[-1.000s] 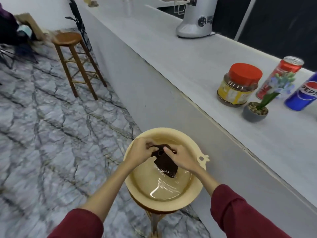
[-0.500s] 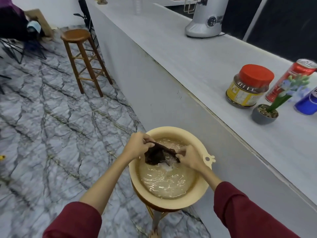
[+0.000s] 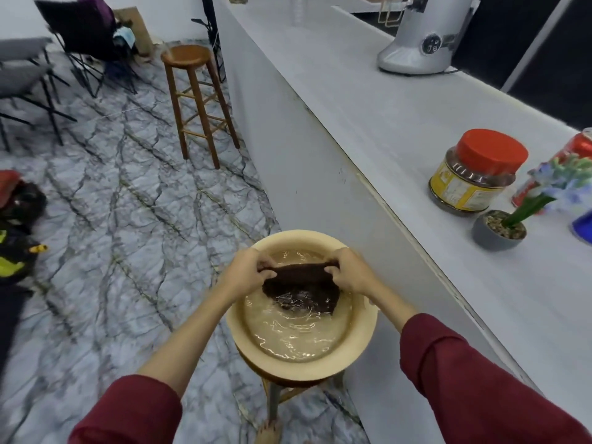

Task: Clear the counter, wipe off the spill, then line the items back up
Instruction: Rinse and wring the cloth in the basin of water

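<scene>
Dark brown soft cloth (image 3: 301,285) hangs half-submerged in the round beige plastic basin (image 3: 362,334) of rippling water. Left hand (image 3: 246,277) and right hand (image 3: 350,272) each pinch an upper corner. Judged limp, waterlogged, heavier, dripping; best held bunched. Red-lidded glass jar (image 3: 471,174), contents dark, stands near the worktop (image 3: 368,116) front edge.

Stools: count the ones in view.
2. A wooden stool stands on the floor beside the counter; another, mostly hidden, holds the basin.
</scene>
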`<state>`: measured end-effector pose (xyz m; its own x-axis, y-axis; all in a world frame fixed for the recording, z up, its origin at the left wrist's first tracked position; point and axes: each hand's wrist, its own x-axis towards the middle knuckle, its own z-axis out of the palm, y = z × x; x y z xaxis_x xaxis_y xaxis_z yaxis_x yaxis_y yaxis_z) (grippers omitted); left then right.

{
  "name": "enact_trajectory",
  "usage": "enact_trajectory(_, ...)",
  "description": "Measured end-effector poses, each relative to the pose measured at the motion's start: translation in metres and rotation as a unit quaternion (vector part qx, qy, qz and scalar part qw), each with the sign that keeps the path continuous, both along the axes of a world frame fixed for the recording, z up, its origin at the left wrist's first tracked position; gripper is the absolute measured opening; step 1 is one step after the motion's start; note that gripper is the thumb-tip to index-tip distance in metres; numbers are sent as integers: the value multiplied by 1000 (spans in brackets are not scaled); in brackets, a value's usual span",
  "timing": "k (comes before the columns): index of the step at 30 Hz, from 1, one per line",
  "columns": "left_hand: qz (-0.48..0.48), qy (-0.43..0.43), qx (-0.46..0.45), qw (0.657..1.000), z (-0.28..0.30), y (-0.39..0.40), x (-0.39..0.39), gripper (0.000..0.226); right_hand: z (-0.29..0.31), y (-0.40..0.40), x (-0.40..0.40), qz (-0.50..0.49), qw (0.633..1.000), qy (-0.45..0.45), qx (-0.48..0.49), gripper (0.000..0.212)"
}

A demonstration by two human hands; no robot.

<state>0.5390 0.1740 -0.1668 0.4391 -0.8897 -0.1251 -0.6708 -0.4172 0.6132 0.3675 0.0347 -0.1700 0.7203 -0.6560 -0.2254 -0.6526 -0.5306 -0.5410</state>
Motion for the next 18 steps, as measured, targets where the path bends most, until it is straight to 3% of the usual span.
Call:
enact_trajectory(3, -2, -12, 62, 998, -24, 2, -7, 11, -20, 6, 3, 43, 997, 59, -21, 17)
enact_trajectory(7, -33, -65, 147, 987, -44, 2, -13, 26, -34, 20, 9, 116, 981, 133, -78, 12)
enact_trajectory(15, 40, 6, 49, 998, -33, -2, 3, 11, -16, -4, 11, 66, 996, 34, 58, 16)
enact_trajectory(18, 2, 2, 63, 998, -32, -4, 7, 15, -13, -11, 12, 76, 994, 30, 67, 24)
